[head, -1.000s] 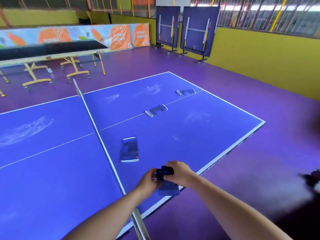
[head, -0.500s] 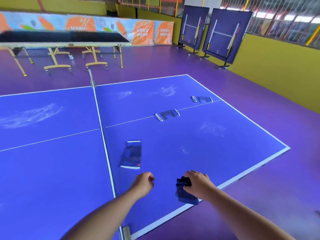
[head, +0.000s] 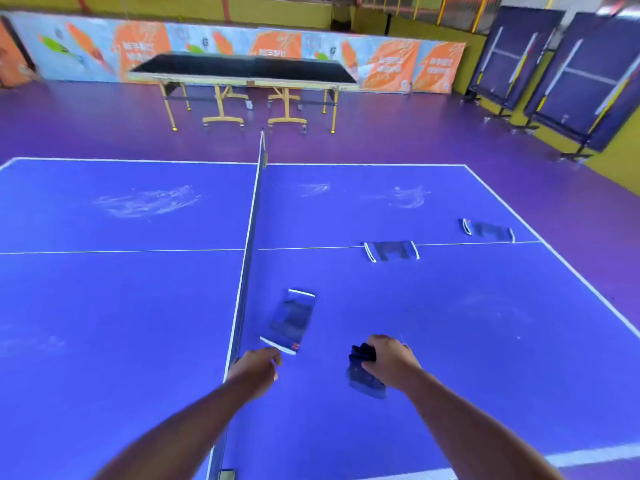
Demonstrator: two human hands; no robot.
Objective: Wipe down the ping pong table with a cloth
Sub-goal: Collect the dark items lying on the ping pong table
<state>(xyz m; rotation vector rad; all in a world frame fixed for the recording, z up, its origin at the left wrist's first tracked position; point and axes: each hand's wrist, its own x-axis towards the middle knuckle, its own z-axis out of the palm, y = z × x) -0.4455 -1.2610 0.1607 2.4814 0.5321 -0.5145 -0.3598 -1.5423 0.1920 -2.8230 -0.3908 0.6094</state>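
Observation:
A blue ping pong table [head: 450, 341] with white lines fills the lower view; its net [head: 249, 244] runs away from me down the middle. My right hand [head: 391, 363] grips a dark blue cloth [head: 363, 375] just above the right half near me. My left hand [head: 256, 368] hovers by the net with fingers curled, holding nothing I can see. White smears [head: 149, 202] mark the far parts of both halves.
Three dark glossy patches [head: 294, 320] [head: 391, 251] [head: 488, 230] show on the right half. A black-topped table [head: 242, 69] on yellow legs stands beyond, with folded tables [head: 588, 71] at the right wall. Purple floor surrounds everything.
My hands have parted: the left let go of the cloth and moved toward the net, the right keeps the cloth. My view swung left to face square across the table.

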